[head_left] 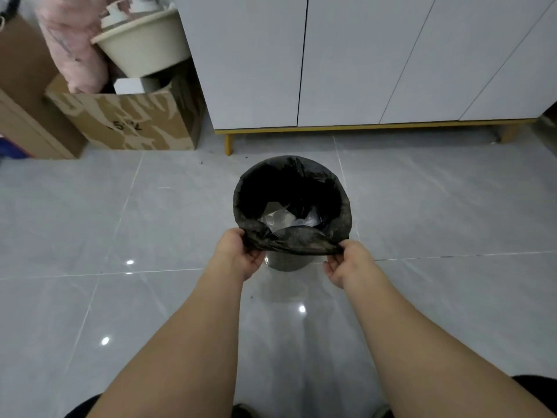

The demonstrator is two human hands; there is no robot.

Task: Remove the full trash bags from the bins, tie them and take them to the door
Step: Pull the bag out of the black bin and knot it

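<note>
While both arms reached down: hands gripped the near edge of the bag.
Left hand [241,254]: pinched bag rim, fingers curled round the plastic.
Right hand [346,262]: pinched the same rim, further right.
Black trash bag [340,212]: mouth open, lining the bin, clear and white scraps inside.
Bin [287,262]: grey, upright on the tiled floor [452,206], near the white cabinet [361,61].
Cardboard box [132,122]: far left, beige tub [144,46] on top.

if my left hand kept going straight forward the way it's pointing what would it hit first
Probably the black trash bag whose near rim the left hand already grips, then the bin under it; depth is hard to judge.
</note>
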